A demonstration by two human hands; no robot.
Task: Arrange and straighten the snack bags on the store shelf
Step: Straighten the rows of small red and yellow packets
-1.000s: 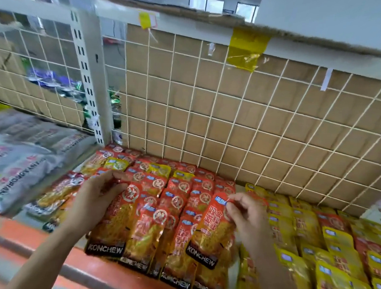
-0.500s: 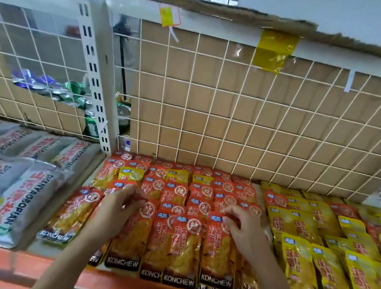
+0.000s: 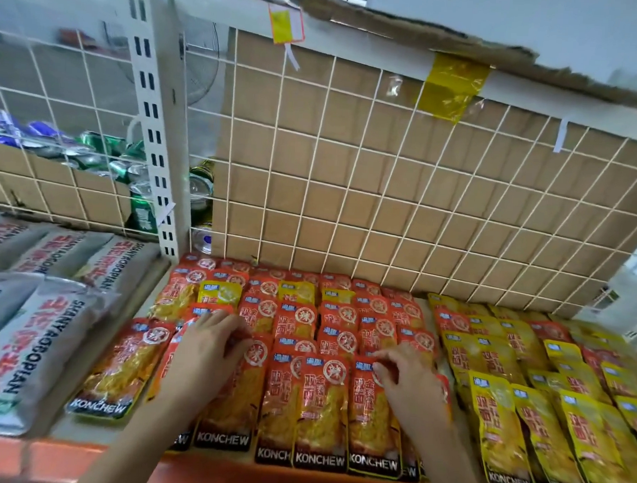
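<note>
Red KONCHEW snack bags (image 3: 321,411) lie in overlapping rows on the shelf, labels toward me. My left hand (image 3: 202,357) lies palm down on the red bags at the left of the block, fingers spread and fairly straight. My right hand (image 3: 409,382) rests on the right side of the block, fingers curled, its fingertips pinching the top edge of a front-row red bag (image 3: 372,417). One red bag (image 3: 118,371) lies apart at the far left, tilted. A few yellow bags (image 3: 220,293) sit mixed into the red rows at the back.
Yellow KONCHEW bags (image 3: 521,429) fill the shelf on the right. Grey and white sacks (image 3: 31,340) lie on the left. A white wire grid (image 3: 386,193) backed by cardboard closes the rear, with a slotted upright (image 3: 151,121) and drink cans (image 3: 92,155) behind. An orange shelf edge (image 3: 58,460) runs along the front.
The red bag my right hand held lifted is now laid flat in the front row. Both hands have settled down onto the bags, and the view has moved closer and lower.
</note>
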